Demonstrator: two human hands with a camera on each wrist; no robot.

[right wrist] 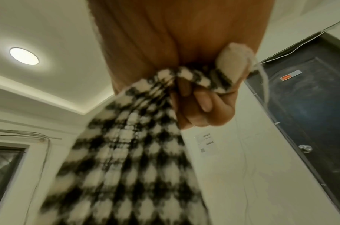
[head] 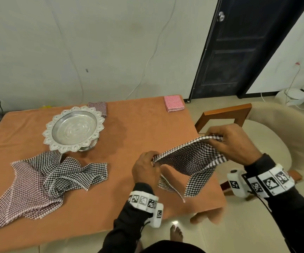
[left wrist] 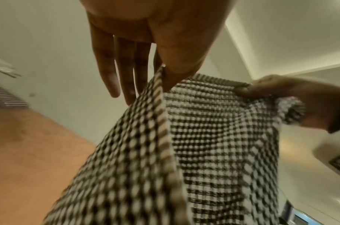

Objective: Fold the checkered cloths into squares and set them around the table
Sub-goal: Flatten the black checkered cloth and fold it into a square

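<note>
A black-and-white checkered cloth [head: 187,159] hangs doubled above the table's right part, stretched between both hands. My left hand [head: 145,167] pinches its near-left edge between thumb and forefinger; the other fingers [left wrist: 107,76] stay straight. My right hand [head: 233,141] grips the far-right corner with curled fingers [right wrist: 203,103], cloth [right wrist: 130,144] bunched in the fist. The cloth [left wrist: 203,144] sags between them. Two unfolded cloths lie in a heap at left: a black-checked one [head: 71,172] and a reddish one [head: 25,190]. A folded dark cloth [head: 99,107] and a folded red cloth [head: 174,103] sit at the far edge.
A silver scalloped pedestal tray [head: 74,128] stands at the table's [head: 138,128] centre-left. A wooden chair [head: 225,115] with a cream cushion stands off the right side. A dark door [head: 238,52] is behind. A bare foot [head: 176,234] shows below the near edge.
</note>
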